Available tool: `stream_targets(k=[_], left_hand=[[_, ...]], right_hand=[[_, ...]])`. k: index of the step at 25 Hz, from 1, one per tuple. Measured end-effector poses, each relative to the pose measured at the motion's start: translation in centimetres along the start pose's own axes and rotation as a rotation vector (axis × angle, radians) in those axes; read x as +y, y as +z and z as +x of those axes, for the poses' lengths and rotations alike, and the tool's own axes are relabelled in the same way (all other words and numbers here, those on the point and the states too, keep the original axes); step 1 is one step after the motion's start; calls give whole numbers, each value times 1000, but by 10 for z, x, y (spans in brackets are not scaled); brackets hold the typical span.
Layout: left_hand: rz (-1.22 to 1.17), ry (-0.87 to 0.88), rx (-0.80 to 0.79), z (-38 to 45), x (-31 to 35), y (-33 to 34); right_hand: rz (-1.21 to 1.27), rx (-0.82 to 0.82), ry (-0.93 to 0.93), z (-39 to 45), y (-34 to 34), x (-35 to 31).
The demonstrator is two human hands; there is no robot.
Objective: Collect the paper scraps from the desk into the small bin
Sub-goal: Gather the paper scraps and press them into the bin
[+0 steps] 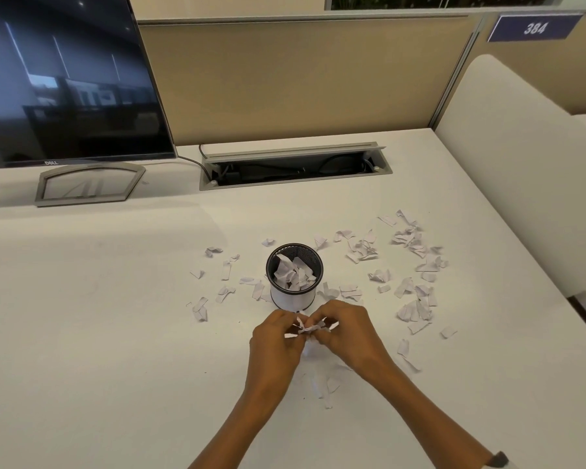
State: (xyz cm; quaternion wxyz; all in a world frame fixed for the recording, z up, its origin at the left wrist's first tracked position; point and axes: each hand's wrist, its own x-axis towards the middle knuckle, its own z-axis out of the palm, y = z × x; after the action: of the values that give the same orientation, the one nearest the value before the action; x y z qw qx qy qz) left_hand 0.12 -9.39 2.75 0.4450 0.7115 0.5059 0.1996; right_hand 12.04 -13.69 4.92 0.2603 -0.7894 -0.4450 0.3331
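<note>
Nearby, both hands pinch one small bundle of paper scraps just in front of the bin.

Left hand (pixel 278 336) and right hand (pixel 345 328) meet fingertip to fingertip on the bundle (pixel 307 328), hiding most of it. More scraps (pixel 322 384) lie blurred under the wrists; beyond, the bin (pixel 294 301) stands part-filled, loose scraps (pixel 410 262) around it, the monitor (pixel 65 79) cut off.

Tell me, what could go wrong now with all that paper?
The bunch of scraps pinched between the left hand and right hand looks loose, so bits may drop on the way to the bin. The bin is small and stands just beyond the hands, so a bump might tip it and spill the paper inside.
</note>
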Motion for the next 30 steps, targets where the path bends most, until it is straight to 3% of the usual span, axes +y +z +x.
stream_targets(k=[7,10,16,21,23,27,30], left_hand=[[-177,246,90,5,42,-38],[-153,266,131,23,55,-50],[4,265,59,41,51,-56],[55,307,178,45,21,-71],[164,198,192,51,-4,-84],[592,-301,-19,56,-62,-112],[759,-347,-118,48,-91,-119]], right_hand=[[142,137,-270,3,-40,-30],[114,179,-320,24,-45,-44],[66,153,-265,53,-37,-46],[147,178,-240,46,-49,-30],[136,191,-212,35,-62,-10],[-146,98,81,4,-84,51],[-475,56,330,-18,-87,89]])
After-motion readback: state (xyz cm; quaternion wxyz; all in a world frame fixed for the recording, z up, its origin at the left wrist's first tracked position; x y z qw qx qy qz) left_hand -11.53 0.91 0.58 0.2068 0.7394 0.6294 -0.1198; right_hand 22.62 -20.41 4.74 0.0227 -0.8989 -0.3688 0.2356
